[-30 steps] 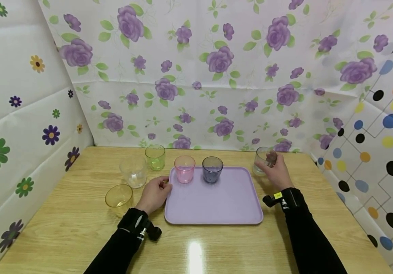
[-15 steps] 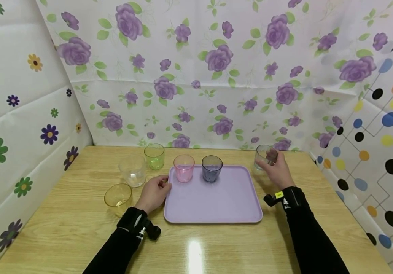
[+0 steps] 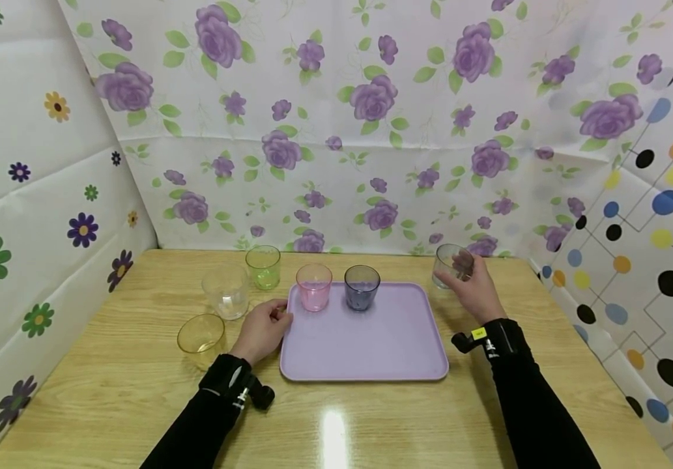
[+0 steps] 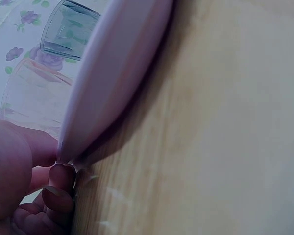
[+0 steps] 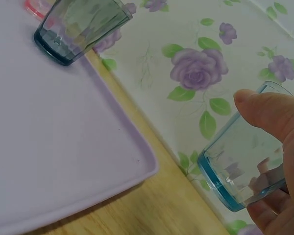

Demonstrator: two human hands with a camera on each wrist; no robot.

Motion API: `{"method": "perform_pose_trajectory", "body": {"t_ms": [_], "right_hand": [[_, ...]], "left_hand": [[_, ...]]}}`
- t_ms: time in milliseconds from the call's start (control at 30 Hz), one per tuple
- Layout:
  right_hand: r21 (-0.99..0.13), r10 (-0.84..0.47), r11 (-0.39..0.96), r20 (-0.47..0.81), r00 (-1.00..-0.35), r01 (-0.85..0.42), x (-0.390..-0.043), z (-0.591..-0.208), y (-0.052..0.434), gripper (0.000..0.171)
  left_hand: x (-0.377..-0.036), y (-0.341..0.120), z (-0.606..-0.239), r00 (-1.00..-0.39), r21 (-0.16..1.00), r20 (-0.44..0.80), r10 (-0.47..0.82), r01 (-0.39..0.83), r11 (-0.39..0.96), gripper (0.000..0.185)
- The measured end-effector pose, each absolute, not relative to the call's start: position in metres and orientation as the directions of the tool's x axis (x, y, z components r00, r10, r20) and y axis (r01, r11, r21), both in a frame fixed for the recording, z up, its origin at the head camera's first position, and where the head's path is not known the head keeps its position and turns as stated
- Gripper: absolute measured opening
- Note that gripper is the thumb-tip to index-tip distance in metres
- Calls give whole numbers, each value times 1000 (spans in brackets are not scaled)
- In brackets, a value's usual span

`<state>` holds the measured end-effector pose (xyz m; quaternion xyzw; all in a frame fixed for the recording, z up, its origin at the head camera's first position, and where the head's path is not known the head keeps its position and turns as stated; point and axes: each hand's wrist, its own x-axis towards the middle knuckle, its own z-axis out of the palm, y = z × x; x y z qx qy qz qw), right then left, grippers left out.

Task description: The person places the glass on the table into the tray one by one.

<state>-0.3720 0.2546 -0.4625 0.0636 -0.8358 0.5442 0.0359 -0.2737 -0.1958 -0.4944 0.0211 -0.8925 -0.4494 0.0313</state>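
Note:
My left hand (image 3: pixel 262 331) pinches the left rim of the lilac tray (image 3: pixel 365 352), thumb above and curled fingers below, as the left wrist view shows. Two tumblers stand upright at the tray's back: a pink one (image 3: pixel 315 288) in the left corner and a smoky grey one (image 3: pixel 362 288) beside it. Off the tray's back right corner, my right hand (image 3: pixel 477 292) grips a clear tumbler (image 3: pixel 449 264) with a bluish base (image 5: pixel 220 183). Thumb and fingers wrap its sides. The head view does not tell whether its base touches the table.
Left of the tray stand a green tumbler (image 3: pixel 264 268), a colourless one (image 3: pixel 227 293) and an amber one (image 3: pixel 202 340), the last close to my left wrist. A flowered cloth (image 3: pixel 336 150) hangs behind the wooden table (image 3: pixel 336 423), with patterned sheets at both sides.
The clear tumbler in my right hand has shifted slightly up and back in the head view. My left hand keeps its pinch on the tray; the head view has drifted a little.

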Motion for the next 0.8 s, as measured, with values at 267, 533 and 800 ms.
{"method": "perform_pose_trajectory", "body": {"t_ms": [267,533,800], "right_hand": [[-905,-94,389,149,-984,-174,-366,-456,248,105],[-901,-97,396,149,-984,-176,-361,-449,242,101],[-902,-103,395,144,-984,-173,-361,-448,239,100]], "left_hand": [[-273,-196,-493,-997,806,42,-67,-6,592,42],[-273,-196,-493,-997,805,45,-63,-1,593,42],[-273,-196,-493,-997,807,35,-67,-11,590,43]]}}
